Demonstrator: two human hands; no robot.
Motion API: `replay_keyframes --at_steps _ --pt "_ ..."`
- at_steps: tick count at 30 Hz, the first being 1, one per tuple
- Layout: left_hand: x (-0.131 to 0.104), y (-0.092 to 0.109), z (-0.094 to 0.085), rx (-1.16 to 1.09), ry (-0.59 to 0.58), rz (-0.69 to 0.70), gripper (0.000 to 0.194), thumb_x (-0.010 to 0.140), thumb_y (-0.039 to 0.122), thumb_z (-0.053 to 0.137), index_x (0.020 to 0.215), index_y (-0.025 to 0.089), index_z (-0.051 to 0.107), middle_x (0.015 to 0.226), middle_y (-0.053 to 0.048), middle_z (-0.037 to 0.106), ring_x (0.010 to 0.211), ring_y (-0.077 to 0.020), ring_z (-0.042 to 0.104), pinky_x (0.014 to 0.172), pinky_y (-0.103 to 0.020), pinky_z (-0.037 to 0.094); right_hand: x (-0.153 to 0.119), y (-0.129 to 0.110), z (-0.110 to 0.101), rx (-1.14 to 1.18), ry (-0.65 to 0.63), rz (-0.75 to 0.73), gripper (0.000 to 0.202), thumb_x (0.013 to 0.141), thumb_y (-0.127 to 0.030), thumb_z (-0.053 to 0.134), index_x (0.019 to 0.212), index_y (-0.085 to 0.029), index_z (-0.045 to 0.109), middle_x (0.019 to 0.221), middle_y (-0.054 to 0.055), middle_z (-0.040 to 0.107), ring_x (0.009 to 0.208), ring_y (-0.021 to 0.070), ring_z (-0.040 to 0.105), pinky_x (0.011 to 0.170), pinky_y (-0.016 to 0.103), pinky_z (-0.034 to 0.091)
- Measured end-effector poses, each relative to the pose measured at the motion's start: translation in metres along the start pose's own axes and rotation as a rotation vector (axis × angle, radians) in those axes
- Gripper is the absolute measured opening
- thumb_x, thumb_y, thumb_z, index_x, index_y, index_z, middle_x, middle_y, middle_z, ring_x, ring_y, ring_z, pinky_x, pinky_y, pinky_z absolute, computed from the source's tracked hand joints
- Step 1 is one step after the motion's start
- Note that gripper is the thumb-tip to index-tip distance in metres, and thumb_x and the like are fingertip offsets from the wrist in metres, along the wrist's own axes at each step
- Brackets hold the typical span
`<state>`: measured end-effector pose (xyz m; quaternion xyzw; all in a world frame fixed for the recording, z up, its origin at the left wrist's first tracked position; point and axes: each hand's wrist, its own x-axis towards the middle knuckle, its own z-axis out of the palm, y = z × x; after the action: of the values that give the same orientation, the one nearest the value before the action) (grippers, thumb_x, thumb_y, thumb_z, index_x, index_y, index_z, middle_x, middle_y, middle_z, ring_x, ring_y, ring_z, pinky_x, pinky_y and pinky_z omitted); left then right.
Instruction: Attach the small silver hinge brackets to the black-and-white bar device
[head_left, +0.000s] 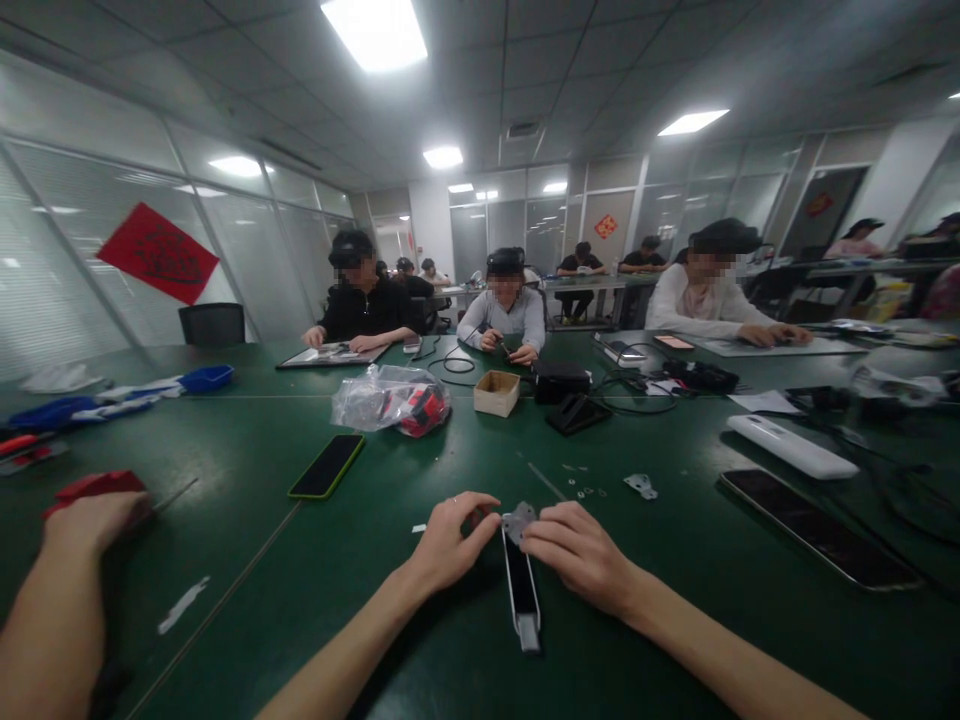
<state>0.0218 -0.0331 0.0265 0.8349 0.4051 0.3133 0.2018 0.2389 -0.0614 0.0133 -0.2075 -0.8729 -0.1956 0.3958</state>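
Observation:
A narrow black device with a white rim (521, 590) lies lengthwise on the green table in front of me, a light grey end piece at its near end. Over its far end is a small flat grey piece with an irregular outline (519, 520), pinched in the fingers of my right hand (581, 555). My left hand (448, 543) rests just left of that end, thumb and index finger apart and curved toward the grey piece. Whether its fingertips touch the device, I cannot tell. A similar grey piece (641, 486) and several tiny bits (581, 488) lie beyond my right hand.
At far left another person's hand (94, 520) holds a red tool with a thin shaft. Around the table are phones (328, 466) (817, 525), a white case (791, 447), a bagged red item (394, 400), a small box (496, 393) and cables. Several people sit opposite.

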Motion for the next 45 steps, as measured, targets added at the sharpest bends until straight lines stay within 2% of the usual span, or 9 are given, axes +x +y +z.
replay_keyframes --at_steps 3,7,13,16,19,23,26,30,45 --pt "0.0 0.007 0.0 -0.167 -0.056 -0.01 0.023 0.088 0.031 0.05 0.1 0.018 0.064 0.088 -0.003 0.066 0.077 -0.0149 0.059 0.073 -0.026 0.045 0.004 -0.007 -0.002 0.057 -0.026 -0.067 0.021 0.092 -0.013 0.041 0.097 -0.016 0.062 0.09 0.004 0.068 0.088 0.0139 0.056 0.074 0.028 0.044" --pt "-0.001 0.008 0.001 -0.336 -0.114 -0.051 0.025 0.084 0.029 0.056 0.104 0.015 0.062 0.082 -0.003 0.065 0.072 -0.0141 0.057 0.069 -0.025 0.045 0.002 -0.004 -0.006 0.06 -0.009 -0.058 0.021 0.092 -0.014 0.041 0.098 -0.015 0.061 0.09 0.006 0.069 0.092 0.0136 0.057 0.077 0.028 0.045" --pt "0.0 0.01 0.0 -0.421 -0.177 -0.066 0.039 0.08 0.026 0.058 0.118 0.015 0.055 0.077 -0.001 0.06 0.064 -0.0112 0.051 0.061 -0.022 0.042 0.0 -0.003 -0.001 0.099 0.024 -0.035 0.018 0.09 -0.012 0.045 0.098 -0.015 0.061 0.094 0.006 0.069 0.094 0.0157 0.057 0.078 0.029 0.045" --pt "0.001 0.011 -0.002 -0.387 -0.194 -0.066 0.031 0.079 0.023 0.056 0.109 0.015 0.06 0.075 -0.001 0.06 0.064 -0.0113 0.051 0.06 -0.021 0.04 -0.003 0.0 0.005 0.08 0.05 0.099 0.019 0.089 -0.012 0.046 0.1 -0.017 0.061 0.096 0.007 0.068 0.091 0.0158 0.057 0.078 0.03 0.045" --pt "0.003 0.004 -0.003 -0.33 -0.125 -0.114 0.021 0.078 0.023 0.055 0.095 0.014 0.064 0.072 -0.001 0.06 0.063 -0.0119 0.052 0.058 -0.021 0.039 -0.008 0.007 0.01 0.056 0.045 0.328 0.015 0.088 -0.015 0.048 0.096 -0.018 0.061 0.093 0.007 0.067 0.088 0.0173 0.058 0.078 0.032 0.046" --pt "0.006 -0.013 -0.005 -0.206 0.041 -0.205 0.018 0.077 0.026 0.056 0.09 0.015 0.061 0.071 0.0 0.059 0.061 -0.0119 0.052 0.056 -0.021 0.039 -0.012 0.015 0.013 0.081 -0.146 0.63 0.017 0.086 -0.017 0.047 0.095 -0.019 0.061 0.091 0.007 0.065 0.087 0.0198 0.06 0.077 0.036 0.048" --pt "0.007 -0.026 -0.007 -0.11 0.051 -0.225 0.015 0.075 0.023 0.055 0.088 0.016 0.06 0.069 0.002 0.06 0.061 -0.0123 0.054 0.056 -0.021 0.04 -0.012 0.016 0.012 0.119 -0.308 0.732 0.016 0.084 -0.019 0.048 0.093 -0.018 0.062 0.091 0.007 0.065 0.085 0.0197 0.06 0.077 0.036 0.048" --pt "0.005 -0.032 -0.005 -0.055 -0.011 -0.231 0.015 0.073 0.021 0.055 0.087 0.017 0.06 0.069 0.002 0.061 0.06 -0.0121 0.055 0.057 -0.021 0.041 -0.01 0.013 0.013 0.151 -0.41 0.724 0.017 0.086 -0.021 0.046 0.089 -0.018 0.063 0.09 0.007 0.065 0.083 0.0184 0.058 0.075 0.035 0.048" --pt "0.006 -0.026 -0.005 -0.029 -0.102 -0.25 0.017 0.074 0.027 0.057 0.086 0.017 0.063 0.072 0.001 0.065 0.062 -0.0136 0.058 0.056 -0.022 0.042 -0.011 0.014 0.014 0.163 -0.371 0.659 0.018 0.088 -0.022 0.045 0.089 -0.017 0.062 0.088 0.006 0.065 0.081 0.0174 0.058 0.07 0.033 0.047"
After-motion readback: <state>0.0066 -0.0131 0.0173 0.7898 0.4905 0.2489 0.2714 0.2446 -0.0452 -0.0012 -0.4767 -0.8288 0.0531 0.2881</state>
